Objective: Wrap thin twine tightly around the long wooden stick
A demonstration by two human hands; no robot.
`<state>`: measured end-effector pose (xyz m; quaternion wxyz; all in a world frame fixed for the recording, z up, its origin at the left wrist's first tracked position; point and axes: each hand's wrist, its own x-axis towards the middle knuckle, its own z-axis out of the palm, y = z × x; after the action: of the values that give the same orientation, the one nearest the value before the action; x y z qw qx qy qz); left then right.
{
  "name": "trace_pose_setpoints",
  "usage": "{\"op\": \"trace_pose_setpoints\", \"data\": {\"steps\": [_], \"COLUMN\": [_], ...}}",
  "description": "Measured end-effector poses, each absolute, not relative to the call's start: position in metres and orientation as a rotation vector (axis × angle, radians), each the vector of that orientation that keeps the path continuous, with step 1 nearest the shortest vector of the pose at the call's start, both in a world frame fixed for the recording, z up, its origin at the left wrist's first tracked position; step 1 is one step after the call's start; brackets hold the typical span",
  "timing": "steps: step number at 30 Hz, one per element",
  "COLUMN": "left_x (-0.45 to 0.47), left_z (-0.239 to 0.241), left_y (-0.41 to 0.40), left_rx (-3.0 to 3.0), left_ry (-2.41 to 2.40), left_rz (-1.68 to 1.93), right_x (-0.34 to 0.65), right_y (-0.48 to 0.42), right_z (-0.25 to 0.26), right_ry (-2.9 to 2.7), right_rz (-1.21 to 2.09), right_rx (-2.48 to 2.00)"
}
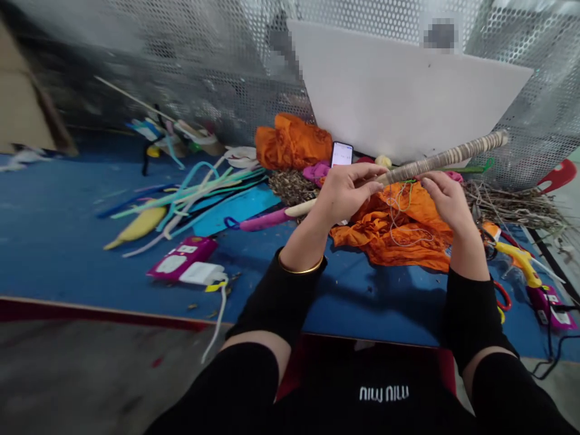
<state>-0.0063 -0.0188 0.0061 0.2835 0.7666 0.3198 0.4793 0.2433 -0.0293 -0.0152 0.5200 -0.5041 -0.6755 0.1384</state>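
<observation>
**Supervisor:** Head view: report progress.

**Operator:** I see the rod (421, 166) raised above the worktop (90, 260), slanting up to the right. Wrapping (457, 153) covers its right-hand stretch; I judge that portion done. The pale stretch (300, 209) and the pink end (265, 220) carry none; I cannot confirm whether they require it.

**Supervisor:** State of each hand?

**Operator:** The left hand (342, 193) pinches the rod at the wrapping's edge. The right hand (446, 196) is just below the rod, fingers curved; I cannot tell whether it pinches the thread (392, 222).

**Supervisor:** Obstructions?

**Operator:** The thread hangs in loose loops over orange cloth (408, 257); I rate snagging possible. Twigs (516, 202) and a yellow-handled tool (521, 263) lie to the right. A phone (342, 154) stands behind the rod.
</observation>
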Motion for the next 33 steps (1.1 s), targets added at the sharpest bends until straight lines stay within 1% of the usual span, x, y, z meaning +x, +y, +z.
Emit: {"op": "trace_pose_setpoints", "data": {"steps": [3, 5, 6, 7, 9, 11, 12, 14, 16, 18, 21, 24, 28, 33], "left_x": [-0.002, -0.002, -0.004, -0.006, -0.011, -0.015, -0.015, -0.011, -0.004, 0.003, 0.009, 0.008, 0.008, 0.022], "left_z": [0.011, 0.012, 0.012, 0.012, 0.012, 0.01, 0.009, 0.006, 0.003, 0.0, -0.003, -0.003, -0.005, -0.011], "left_y": [-0.026, -0.028, -0.027, -0.026, -0.021, -0.015, -0.012, -0.007, -0.004, -0.002, -0.002, -0.001, 0.001, 0.001], "left_rx": [2.044, 2.031, 2.019, 2.001, 1.963, 1.929, 1.913, 1.883, 1.863, 1.848, 1.807, 1.805, 1.885, 1.865], "left_ry": [0.833, 0.834, 0.844, 0.861, 0.897, 0.907, 0.894, 0.837, 0.773, 0.741, 0.744, 0.738, 0.737, 0.721], "left_rz": [1.278, 1.292, 1.314, 1.343, 1.381, 1.366, 1.341, 1.282, 1.215, 1.143, 1.061, 1.026, 1.037, 1.198], "right_x": [0.2, 0.181, 0.175, 0.173, 0.172, 0.174, 0.174, 0.173, 0.168, 0.164, 0.161, 0.163, 0.161, 0.155], "right_y": [-0.04, -0.047, -0.051, -0.055, -0.062, -0.068, -0.07, -0.071, -0.069, -0.065, -0.058, -0.052, -0.054, -0.067], "right_z": [-0.013, -0.014, -0.014, -0.015, -0.014, -0.012, -0.011, -0.012, -0.016, -0.02, -0.022, -0.02, -0.02, -0.024], "right_ry": [-1.582, -1.6, -1.623, -1.643, -1.649, -1.633, -1.636, -1.658, -1.639, -1.53, -1.296, -1.178, -1.192, -1.253], "right_rz": [0.68, 0.828, 0.831, 0.767, 0.494, 0.226, 0.164, 0.196, 0.339, 0.471, 0.547, 0.558, 0.532, 0.339], "right_rx": [-0.862, -0.811, -0.854, -0.924, -1.034, -0.986, -0.921, -0.786, -0.68, -0.621, -0.633, -0.756, -0.837, -0.897]}}
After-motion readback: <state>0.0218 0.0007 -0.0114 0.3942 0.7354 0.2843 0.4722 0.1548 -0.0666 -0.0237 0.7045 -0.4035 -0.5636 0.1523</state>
